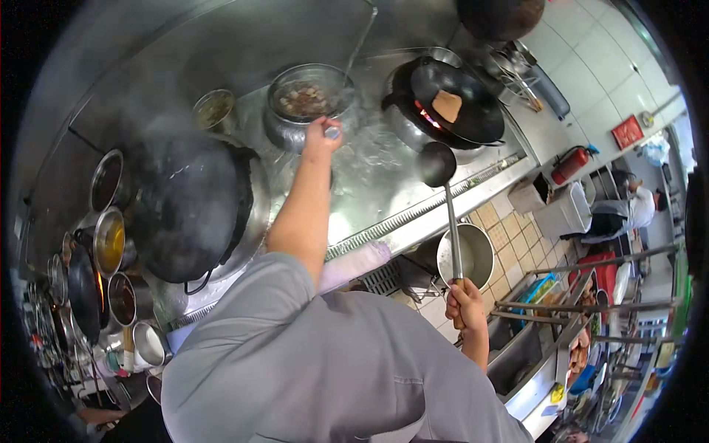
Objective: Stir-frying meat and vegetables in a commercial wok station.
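My left hand (325, 136) is closed around a handle, its pale round end showing, at the near rim of a steel pot (285, 133). Pieces of food (303, 99) lie in the mouth of that pot; whether the handle belongs to a strainer there is hard to tell. My right hand (465, 304) grips the wooden handle of a long steel ladle (453, 232). The dark ladle bowl hangs over the range's front edge. Beyond it a black wok (476, 113) sits tilted on a burner with flame showing, holding a golden-brown slab (447, 106).
A large steaming wok (183, 210) stands left on the steel range (360, 194). Bowls of yellow oil (109, 243) and dark liquid (106, 180) line its far left. A deep pot (487, 252) stands below the front edge. Another person (626, 213) works at far right.
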Demonstrator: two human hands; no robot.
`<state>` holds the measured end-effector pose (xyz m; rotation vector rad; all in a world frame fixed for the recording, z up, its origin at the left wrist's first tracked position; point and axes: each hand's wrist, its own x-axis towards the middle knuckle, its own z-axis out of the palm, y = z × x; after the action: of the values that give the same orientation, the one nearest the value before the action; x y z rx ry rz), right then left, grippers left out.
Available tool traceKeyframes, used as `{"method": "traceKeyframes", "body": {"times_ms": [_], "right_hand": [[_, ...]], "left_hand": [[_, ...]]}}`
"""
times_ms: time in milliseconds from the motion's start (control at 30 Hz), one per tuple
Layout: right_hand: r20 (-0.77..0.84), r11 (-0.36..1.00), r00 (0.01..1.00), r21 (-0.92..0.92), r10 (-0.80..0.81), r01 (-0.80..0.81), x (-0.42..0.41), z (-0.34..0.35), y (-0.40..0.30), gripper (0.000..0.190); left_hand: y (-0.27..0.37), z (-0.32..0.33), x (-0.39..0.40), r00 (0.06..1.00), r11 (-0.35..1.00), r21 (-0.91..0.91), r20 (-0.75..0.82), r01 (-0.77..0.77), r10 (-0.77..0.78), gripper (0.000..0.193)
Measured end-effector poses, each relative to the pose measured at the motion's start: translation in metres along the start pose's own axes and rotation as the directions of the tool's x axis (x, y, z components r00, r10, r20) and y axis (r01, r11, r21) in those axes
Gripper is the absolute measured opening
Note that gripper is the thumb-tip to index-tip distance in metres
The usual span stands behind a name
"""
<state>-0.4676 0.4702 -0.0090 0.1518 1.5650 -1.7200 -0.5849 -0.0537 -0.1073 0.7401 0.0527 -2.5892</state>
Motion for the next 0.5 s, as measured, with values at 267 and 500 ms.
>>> {"method": "traceKeyframes", "body": {"times_ms": [267, 500], "right_hand": [[-0.039, 0.998, 0.998, 0.036, 0.057, -0.055, -0.009, 0.011, 0.011, 0.012], [-0.042, 0.995, 0.996, 0.061, 0.081, -0.079, -0.016, 0.02, 0.029, 0.015]], "left_hand": [[0.016, 0.035, 0.006, 0.993, 0.976, -0.217, -0.117, -0.006, -0.02, 0.01], [0.01, -0.023, 0.007, 0.97, 0.987, -0.105, 0.224, 0.118, -0.092, 0.014]]}}
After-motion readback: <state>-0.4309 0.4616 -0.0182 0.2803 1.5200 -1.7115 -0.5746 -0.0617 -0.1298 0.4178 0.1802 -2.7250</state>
